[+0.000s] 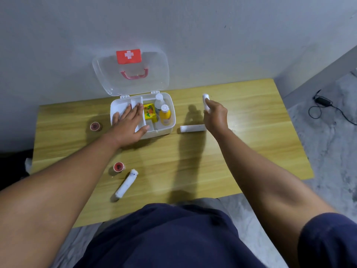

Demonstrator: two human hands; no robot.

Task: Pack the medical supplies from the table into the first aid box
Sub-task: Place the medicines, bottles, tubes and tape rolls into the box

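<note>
The white first aid box (165, 132) stands open at the table's back, its clear lid (133, 78) leaning on the wall. Inside are a yellow carton (149, 111), a clear bottle (159, 102) and a yellow bottle (165, 115). My left hand (128, 123) lies flat with spread fingers on the white tray in the box's left half. My right hand (215, 116), right of the box, grips a white bandage roll (205, 99) held upright. Another white roll (192, 128) lies beside the box, a third (126, 183) near the front edge. Two red tape rolls (95, 126) (118, 167) sit at the left.
The wooden table (241, 151) ends at the right, above a grey floor with a black cable and adapter (321, 101). The wall runs directly behind the box. My dark blue clothing (173, 238) fills the bottom of the view.
</note>
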